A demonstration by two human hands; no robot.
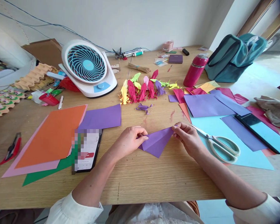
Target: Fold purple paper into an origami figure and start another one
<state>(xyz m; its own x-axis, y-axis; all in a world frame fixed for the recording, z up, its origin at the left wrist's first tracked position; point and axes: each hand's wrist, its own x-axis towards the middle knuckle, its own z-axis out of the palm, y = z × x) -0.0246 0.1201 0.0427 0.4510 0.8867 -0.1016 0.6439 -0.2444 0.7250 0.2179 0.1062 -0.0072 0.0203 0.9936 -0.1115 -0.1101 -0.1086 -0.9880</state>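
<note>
A piece of purple paper (157, 143), folded with a crease across it, is stretched between my two hands just above the wooden table (140, 183). Its left corner is pinched by my left hand (132, 140), thumb against fingers. My right hand (186, 137) grips the upper right corner the same way. Beyond the paper lies a small purple folded-paper figure (143, 108). Farther back sits a cluster of folded-paper figures (142, 90) in red, yellow, green, pink and purple. White-handled scissors (224, 149) rest on light-blue paper right of my right hand.
A phone (87, 152) and orange paper (53, 133) lie at left, near a red utility knife (12, 149). Behind them stands a white fan (88, 68). A red bottle (196, 70), a teal bag (233, 59) and purple sheets (210, 105) are on the right.
</note>
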